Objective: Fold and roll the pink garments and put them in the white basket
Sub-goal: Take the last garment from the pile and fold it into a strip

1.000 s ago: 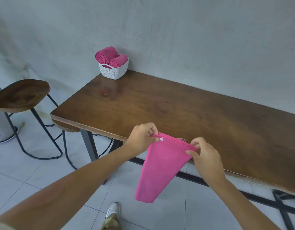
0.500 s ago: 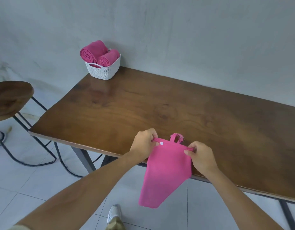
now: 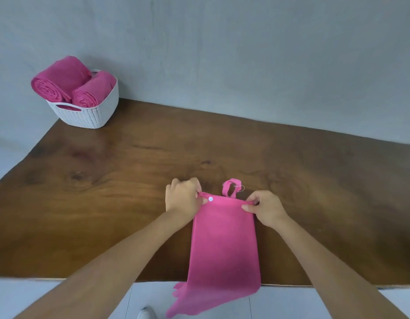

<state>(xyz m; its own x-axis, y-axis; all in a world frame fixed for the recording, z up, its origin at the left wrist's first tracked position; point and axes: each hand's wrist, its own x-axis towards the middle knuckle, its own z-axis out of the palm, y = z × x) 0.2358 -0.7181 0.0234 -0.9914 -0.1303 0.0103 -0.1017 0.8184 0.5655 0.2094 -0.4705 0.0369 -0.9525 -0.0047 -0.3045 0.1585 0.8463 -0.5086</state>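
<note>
- Left grip pinches the pink garment at its top left corner.
- Right grip pinches the top right corner.
- The garment overhangs the surface's near edge.

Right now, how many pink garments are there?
3: a left roll and right roll in the white basket; one garment on the table, pinched by left hand and right hand. More may hide underneath.

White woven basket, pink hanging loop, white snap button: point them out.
white woven basket (image 3: 89,117): head view, front wall.
pink hanging loop (image 3: 226,191): head view, left strand.
white snap button (image 3: 210,199): head view, centre.
</note>
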